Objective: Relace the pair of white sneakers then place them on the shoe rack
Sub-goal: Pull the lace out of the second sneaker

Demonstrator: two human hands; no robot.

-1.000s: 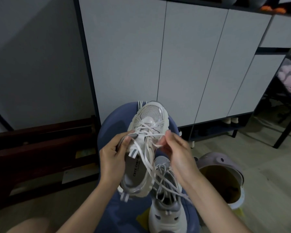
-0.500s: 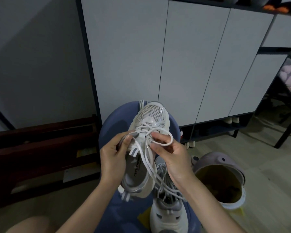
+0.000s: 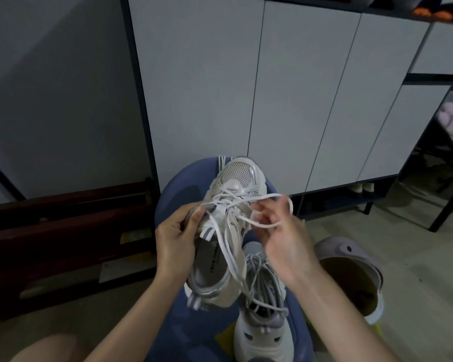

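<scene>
A white sneaker is held over a blue stool, toe pointing away from me. My left hand grips its left side near the tongue, thumb pressed on the lacing. My right hand pinches a loop of the white lace, drawn out to the right of the shoe. Loose lace ends hang down across the opening. The second white sneaker lies on the stool below, heel toward me, its laces tangled on top.
A white-door cabinet stands ahead with a low open shelf holding pale shoes. A round lilac bin sits on the floor at right. Dark wooden boards lie at left. A black-legged table is far right.
My right hand has pulled the lace loop out to the right, making it wider. The left hand and the sneaker have kept their place.
</scene>
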